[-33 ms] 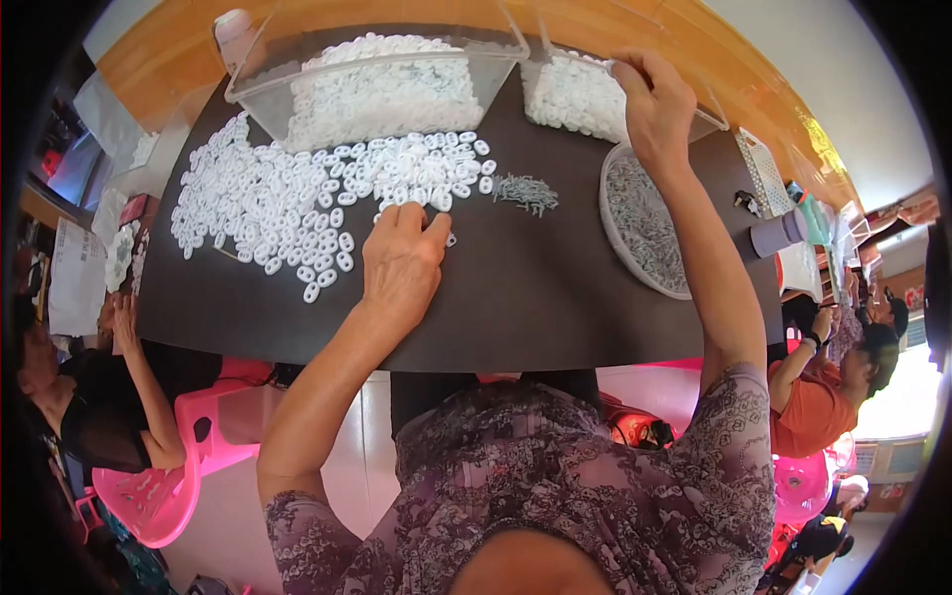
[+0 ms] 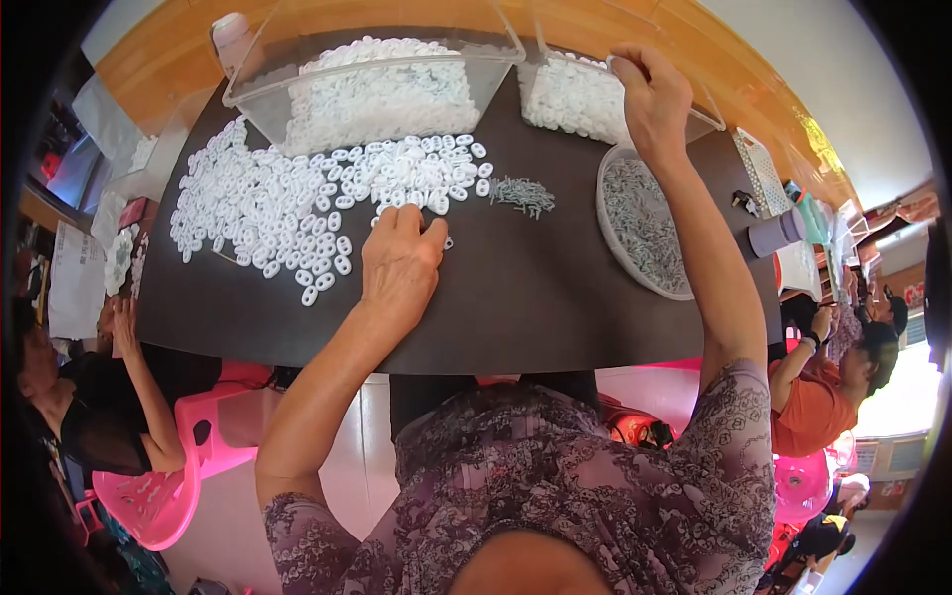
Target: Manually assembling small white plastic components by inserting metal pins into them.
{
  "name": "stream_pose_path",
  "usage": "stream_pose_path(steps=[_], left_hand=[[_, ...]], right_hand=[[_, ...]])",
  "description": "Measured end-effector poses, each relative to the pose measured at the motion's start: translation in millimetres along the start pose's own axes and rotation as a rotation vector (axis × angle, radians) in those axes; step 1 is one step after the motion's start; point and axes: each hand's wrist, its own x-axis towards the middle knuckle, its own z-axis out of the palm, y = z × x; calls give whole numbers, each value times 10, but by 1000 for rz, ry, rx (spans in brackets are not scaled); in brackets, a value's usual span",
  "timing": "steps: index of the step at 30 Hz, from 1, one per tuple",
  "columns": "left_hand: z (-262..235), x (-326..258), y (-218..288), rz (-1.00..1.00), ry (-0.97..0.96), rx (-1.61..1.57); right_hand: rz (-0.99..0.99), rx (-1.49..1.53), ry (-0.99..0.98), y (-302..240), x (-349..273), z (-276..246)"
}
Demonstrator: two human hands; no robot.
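Observation:
My left hand (image 2: 401, 260) rests on the dark tabletop at the near edge of a heap of small white oval two-holed plastic pieces (image 2: 412, 171). Its fingers are curled downward; what they grip, if anything, is hidden beneath them. White pieces lie right against the fingertips. My right hand (image 2: 656, 104) is raised over a clear bin of white pieces (image 2: 575, 99) at the far right. Thumb and fingers pinch together on a small white piece (image 2: 612, 62), of which only an edge shows. Below that forearm sits a round tray (image 2: 607, 223) full of small grey pins.
A larger clear bin (image 2: 372, 67) of white pieces stands at the back. More white pieces (image 2: 253, 188) spread leftward, and a small pile of grey pins (image 2: 523, 195) lies mid-table. A purple-grey cup (image 2: 776, 234) stands at right. Other people sit on both sides; a pink chair (image 2: 188, 466) is at left.
The whole view has shifted very slightly. Both hands keep the same places and poses.

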Motion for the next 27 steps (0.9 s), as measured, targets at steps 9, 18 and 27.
stream_pose_path(steps=[9,18,27], left_hand=[[32,-6,-24,-50,65,-53],[-359,-146,104,-830,-100,-1242],[-404,-289,318,-940,-27,-1570]], right_hand=[[-37,-504,-306,398,306,31],[-386,-79,-542,-175,-863,-81],[-342,-180,-571,-254,-1188,78]])
